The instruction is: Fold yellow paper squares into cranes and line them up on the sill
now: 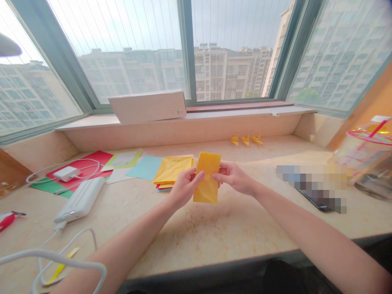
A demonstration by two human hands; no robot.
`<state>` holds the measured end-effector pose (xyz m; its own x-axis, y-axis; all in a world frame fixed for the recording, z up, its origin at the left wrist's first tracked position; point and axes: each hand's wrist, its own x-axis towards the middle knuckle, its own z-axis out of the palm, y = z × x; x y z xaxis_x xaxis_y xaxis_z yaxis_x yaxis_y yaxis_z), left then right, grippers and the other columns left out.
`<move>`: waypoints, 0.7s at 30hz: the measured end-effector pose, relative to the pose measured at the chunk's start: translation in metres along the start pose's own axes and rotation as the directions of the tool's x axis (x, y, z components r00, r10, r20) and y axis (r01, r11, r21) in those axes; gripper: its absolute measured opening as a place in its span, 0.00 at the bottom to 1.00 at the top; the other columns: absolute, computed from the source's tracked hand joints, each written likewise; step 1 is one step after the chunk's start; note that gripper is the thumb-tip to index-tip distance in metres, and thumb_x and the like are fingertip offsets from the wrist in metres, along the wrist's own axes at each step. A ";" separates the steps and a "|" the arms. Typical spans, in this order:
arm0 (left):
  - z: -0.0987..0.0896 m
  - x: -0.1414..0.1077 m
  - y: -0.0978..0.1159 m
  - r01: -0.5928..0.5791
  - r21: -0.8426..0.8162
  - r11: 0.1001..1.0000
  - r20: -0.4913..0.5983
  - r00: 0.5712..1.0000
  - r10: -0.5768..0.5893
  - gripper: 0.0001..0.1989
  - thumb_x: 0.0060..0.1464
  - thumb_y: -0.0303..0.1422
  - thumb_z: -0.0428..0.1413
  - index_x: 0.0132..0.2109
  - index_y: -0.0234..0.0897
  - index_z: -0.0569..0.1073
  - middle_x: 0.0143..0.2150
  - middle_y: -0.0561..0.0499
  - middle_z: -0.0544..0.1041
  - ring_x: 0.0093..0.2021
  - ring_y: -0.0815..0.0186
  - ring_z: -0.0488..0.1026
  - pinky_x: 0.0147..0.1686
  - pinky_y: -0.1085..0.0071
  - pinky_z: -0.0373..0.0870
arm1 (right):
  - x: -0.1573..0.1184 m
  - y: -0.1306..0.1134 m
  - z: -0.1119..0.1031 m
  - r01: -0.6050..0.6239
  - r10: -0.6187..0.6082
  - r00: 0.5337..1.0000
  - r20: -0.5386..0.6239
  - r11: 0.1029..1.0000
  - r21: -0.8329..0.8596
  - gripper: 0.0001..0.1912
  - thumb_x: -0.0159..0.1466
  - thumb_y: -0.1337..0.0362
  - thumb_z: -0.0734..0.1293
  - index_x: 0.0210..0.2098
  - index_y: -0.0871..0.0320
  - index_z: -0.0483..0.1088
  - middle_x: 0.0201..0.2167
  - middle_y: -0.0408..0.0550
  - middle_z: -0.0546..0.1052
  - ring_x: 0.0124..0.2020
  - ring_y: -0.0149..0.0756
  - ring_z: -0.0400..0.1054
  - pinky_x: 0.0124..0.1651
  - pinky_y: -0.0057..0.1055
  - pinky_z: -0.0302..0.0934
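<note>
A yellow sheet of paper [207,185], folded into a tall rectangle, is held upright above the stone counter. My left hand [184,185] pinches its left edge, thumb on the near face. On the opposite edge, my right hand [234,177] grips the same paper between thumb and fingers. Just behind my left hand lies a stack of folded yellow paper [173,169], with red and blue layers showing underneath. Three small folded yellow paper figures [245,140] stand in a row near the back wall of the counter.
Coloured sheets, among them a light blue one [145,167], lie at the left. Near them are a white power bank [80,199], a charger [66,174] and looping cables. A phone-like dark object [318,200], partly pixelated, and a clear plastic cup [352,155] are at right. A white box [150,107] rests on the sill.
</note>
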<state>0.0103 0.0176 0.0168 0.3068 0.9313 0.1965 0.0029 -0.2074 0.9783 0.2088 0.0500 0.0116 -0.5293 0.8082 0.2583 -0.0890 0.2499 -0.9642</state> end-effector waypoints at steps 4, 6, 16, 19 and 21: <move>0.000 -0.001 0.000 0.025 0.020 0.999 0.056 0.998 -0.026 0.18 0.54 0.45 0.59 0.40 0.31 0.75 0.36 0.45 0.80 0.35 0.60 0.78 0.34 0.69 0.73 | 0.002 0.004 0.002 0.026 -0.025 0.998 -0.066 0.999 0.020 0.16 0.57 0.53 0.73 0.39 0.57 0.76 0.34 0.47 0.79 0.30 0.34 0.70 0.32 0.30 0.65; -0.001 0.000 -0.002 0.042 0.064 0.997 0.019 0.999 -0.043 0.18 0.53 0.44 0.61 0.38 0.31 0.76 0.35 0.46 0.81 0.35 0.60 0.78 0.34 0.70 0.73 | 0.002 0.006 0.001 0.029 -0.029 0.997 -0.074 1.000 0.007 0.14 0.57 0.53 0.72 0.37 0.57 0.76 0.33 0.46 0.78 0.29 0.33 0.69 0.32 0.30 0.65; -0.004 -0.003 -0.006 0.081 0.110 0.991 0.058 0.994 -0.087 0.25 0.57 0.50 0.54 0.28 0.30 0.73 0.18 0.51 0.71 0.14 0.73 0.65 0.13 0.79 0.55 | 0.001 0.010 -0.002 0.077 -0.127 0.959 -0.254 0.977 -0.198 0.19 0.62 0.51 0.69 0.44 0.58 0.72 0.26 0.44 0.76 0.26 0.33 0.69 0.32 0.32 0.66; -0.005 -0.002 -0.008 0.090 0.063 0.994 -0.082 0.993 -0.085 0.25 0.58 0.51 0.53 0.28 0.31 0.71 0.12 0.56 0.65 0.10 0.76 0.58 0.11 0.80 0.48 | -0.005 0.004 -0.002 0.233 -0.402 0.871 -0.283 0.844 -0.483 0.20 0.63 0.54 0.68 0.52 0.55 0.68 0.34 0.48 0.78 0.35 0.38 0.72 0.42 0.38 0.68; -0.005 0.000 -0.009 0.077 -0.028 0.997 -0.139 0.987 -0.080 0.24 0.58 0.52 0.53 0.30 0.32 0.71 0.12 0.56 0.66 0.10 0.74 0.60 0.12 0.79 0.51 | -0.009 0.000 -0.001 0.370 -0.530 0.843 -0.092 0.695 -0.617 0.22 0.62 0.55 0.71 0.53 0.53 0.68 0.49 0.54 0.74 0.49 0.44 0.70 0.53 0.44 0.65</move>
<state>0.0055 0.0206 0.0086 0.1702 0.9775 0.1248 -0.0004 -0.1265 0.9920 0.2147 0.0434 0.0088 -0.3209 0.5980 0.7345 0.2626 0.8013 -0.5376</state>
